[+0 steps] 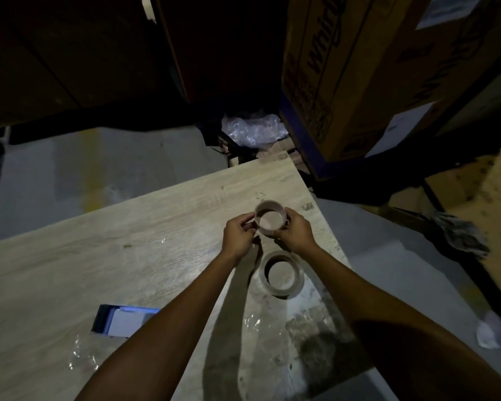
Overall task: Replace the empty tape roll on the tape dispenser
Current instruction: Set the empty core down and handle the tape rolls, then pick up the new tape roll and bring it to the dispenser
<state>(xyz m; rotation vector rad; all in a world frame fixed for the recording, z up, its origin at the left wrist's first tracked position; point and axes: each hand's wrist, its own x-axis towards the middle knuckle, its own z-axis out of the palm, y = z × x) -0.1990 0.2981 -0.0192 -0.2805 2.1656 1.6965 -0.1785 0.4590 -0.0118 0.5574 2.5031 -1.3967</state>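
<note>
1. Head view: both hands hold a thin cardboard tape core (270,219) above the far right part of the wooden bench (128,227).
2. The left hand (239,234) pinches the core's left rim in a closed grip; the right hand (297,231) clasps its right side, also closed on it.
3. A fuller tape roll (282,274) lies flat on the bench just near of the hands, between the forearms.
4. A blue and white box (122,321) lies at near left, partly hidden by the left forearm.
</note>
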